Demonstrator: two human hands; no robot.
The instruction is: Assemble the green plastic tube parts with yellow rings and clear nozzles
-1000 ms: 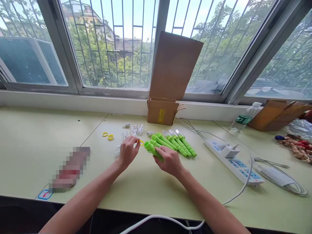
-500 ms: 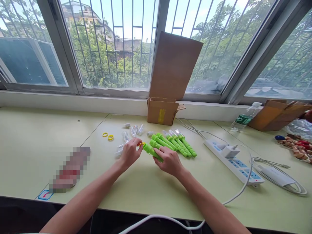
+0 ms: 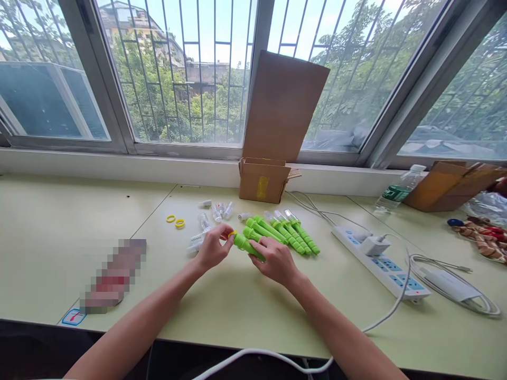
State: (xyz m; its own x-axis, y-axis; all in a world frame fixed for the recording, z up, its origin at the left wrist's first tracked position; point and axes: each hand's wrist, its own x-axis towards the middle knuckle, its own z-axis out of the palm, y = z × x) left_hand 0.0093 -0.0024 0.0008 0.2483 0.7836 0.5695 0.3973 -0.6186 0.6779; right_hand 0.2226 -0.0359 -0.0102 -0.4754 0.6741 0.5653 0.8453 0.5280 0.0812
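My right hand (image 3: 273,258) is closed round a green ribbed plastic tube (image 3: 244,244), its threaded end pointing left. At that end, my left hand (image 3: 216,246) pinches a small yellow ring (image 3: 232,234) against the tube's mouth. Just beyond my right hand lie several more green tubes (image 3: 269,229) without caps. Beside them, green tubes with clear caps (image 3: 295,230) rest in a row. Clear plastic caps (image 3: 216,212) are scattered behind my left hand. Two spare yellow rings (image 3: 179,224) lie to the left.
A cardboard box (image 3: 263,182) with a raised flap stands by the window. To the right are a white power strip (image 3: 380,264), a coiled cable with an adapter (image 3: 451,285), a water bottle (image 3: 400,190) and another carton (image 3: 447,187). A blurred-out object (image 3: 114,277) lies at left.
The yellow ring in my left hand has turned and come onto the end of the green tube. My right hand keeps nearly the same place.
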